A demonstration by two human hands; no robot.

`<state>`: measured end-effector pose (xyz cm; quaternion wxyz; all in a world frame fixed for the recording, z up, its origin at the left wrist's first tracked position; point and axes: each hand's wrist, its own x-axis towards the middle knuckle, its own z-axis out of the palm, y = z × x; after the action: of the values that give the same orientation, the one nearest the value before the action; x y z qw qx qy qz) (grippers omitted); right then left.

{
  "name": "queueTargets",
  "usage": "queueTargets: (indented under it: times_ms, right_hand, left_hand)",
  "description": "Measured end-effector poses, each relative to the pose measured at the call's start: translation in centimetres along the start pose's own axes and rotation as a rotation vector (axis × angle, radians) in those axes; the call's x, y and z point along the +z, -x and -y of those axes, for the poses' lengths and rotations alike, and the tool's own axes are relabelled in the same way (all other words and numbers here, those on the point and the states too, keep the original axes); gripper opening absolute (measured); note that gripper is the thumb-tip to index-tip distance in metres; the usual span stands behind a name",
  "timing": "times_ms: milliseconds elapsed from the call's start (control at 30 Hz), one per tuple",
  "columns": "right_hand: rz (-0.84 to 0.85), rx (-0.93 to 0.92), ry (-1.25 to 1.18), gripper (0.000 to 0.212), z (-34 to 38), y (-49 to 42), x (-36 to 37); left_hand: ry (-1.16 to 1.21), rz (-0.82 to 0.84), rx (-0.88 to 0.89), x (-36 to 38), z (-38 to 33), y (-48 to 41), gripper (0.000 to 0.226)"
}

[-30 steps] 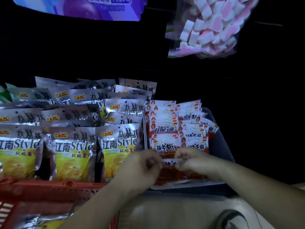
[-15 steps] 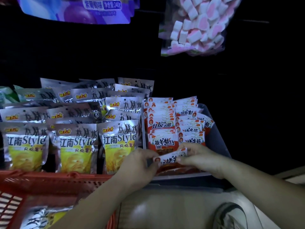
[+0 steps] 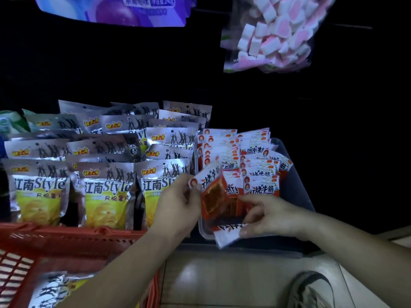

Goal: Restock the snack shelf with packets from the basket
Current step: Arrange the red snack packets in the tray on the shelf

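Head view: my left hand (image 3: 178,203) pinches a small red packet (image 3: 211,196) by its left edge. The packet stands almost straight up and leans a little, with its white end on top and its red end down. My right hand (image 3: 273,216) grips a second red packet (image 3: 226,236) that is flipped over, so its white end points down at me. Both are over the front of the clear tray (image 3: 295,185), which is full of the same packets. My fingers hide part of each one. The red basket (image 3: 66,238) is cut off at the edge. Behind the tray it is too dark to see.
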<state>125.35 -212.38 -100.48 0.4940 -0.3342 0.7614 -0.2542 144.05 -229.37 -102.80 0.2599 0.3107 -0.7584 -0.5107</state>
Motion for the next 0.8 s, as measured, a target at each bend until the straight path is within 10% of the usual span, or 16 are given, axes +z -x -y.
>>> queueTargets:
  times_ms: [200, 433, 800]
  right_hand:
    - [-0.079, -0.028, -0.008, 0.004, -0.1, -0.6, 1.6]
    - [-0.452, -0.276, 0.124, 0.017, -0.2, -2.2, 2.2]
    - [0.112, -0.027, 0.137, 0.017, -0.3, -1.0, 1.3]
  left_hand:
    - [-0.043, 0.092, 0.020, 0.1, -0.1, 0.4, 0.017]
    - [0.145, 0.093, -0.044, 0.8, -0.6, 0.1, 0.021]
    - [0.138, 0.132, -0.036, 1.1, -0.7, 0.5, 0.018]
